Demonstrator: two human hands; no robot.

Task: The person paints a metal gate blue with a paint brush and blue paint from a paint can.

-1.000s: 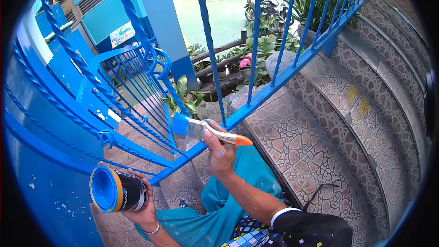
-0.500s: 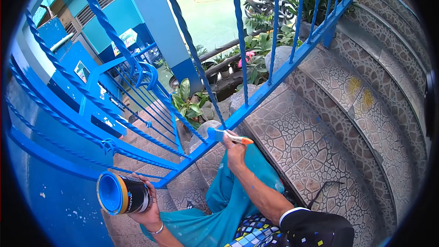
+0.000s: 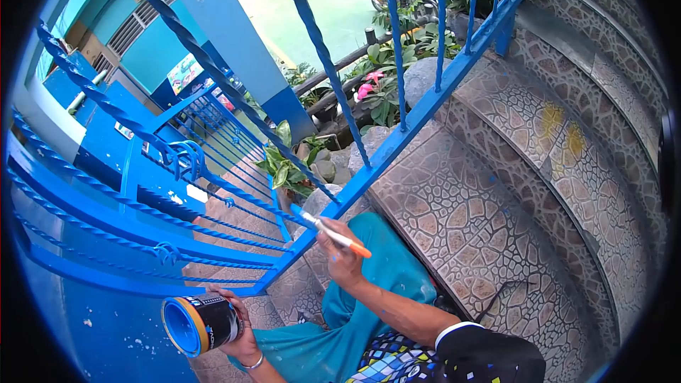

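Note:
My left hand grips a black paint can, tilted so that its open mouth and blue inside show. My right hand holds a paintbrush with a white and orange handle. Blue colours the brush's bristles, which are at the lower rail of the blue metal railing, near the foot of a twisted bar. Whether bristles and rail touch is hard to tell. The can is below the railing's left part, close to the blue wall.
Curved stone-patterned steps rise to the right, with yellow stains on one. Beyond the railing are plants, rocks and a blue pillar. Teal cloth covers my legs.
The brush and my right hand have moved left and down along the rail, and the brush points more to the upper left. The can sits slightly lower and to the right. The view has shifted.

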